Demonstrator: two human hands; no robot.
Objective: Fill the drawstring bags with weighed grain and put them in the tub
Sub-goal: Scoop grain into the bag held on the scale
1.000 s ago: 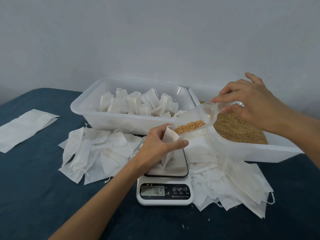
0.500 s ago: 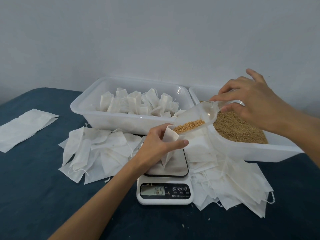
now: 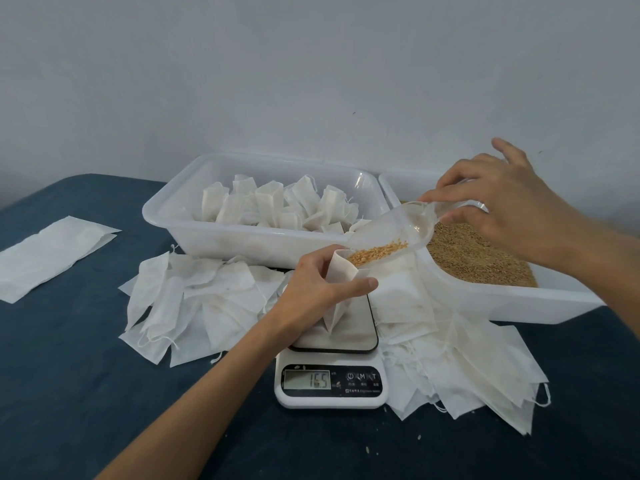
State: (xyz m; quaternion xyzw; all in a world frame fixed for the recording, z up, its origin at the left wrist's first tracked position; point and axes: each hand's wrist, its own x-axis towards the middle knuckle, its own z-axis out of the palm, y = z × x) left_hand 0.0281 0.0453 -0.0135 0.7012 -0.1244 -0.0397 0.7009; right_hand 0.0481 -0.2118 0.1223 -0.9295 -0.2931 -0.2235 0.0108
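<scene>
While left hand (image 3: 313, 289) grips bag (image 3: 341, 271), scoop (image 3: 398, 226) tips grain (image 3: 375, 251)

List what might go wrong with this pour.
1. The bag has a narrow mouth, held open only by the left hand; grain sliding off the scoop could spill onto the scale.
2. The right hand pinches just the scoop's handle, so it may tip suddenly.

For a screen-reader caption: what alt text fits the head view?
The right hand tips a clear scoop of grain into a small white bag that the left hand holds over a scale reading 16.5.
</scene>
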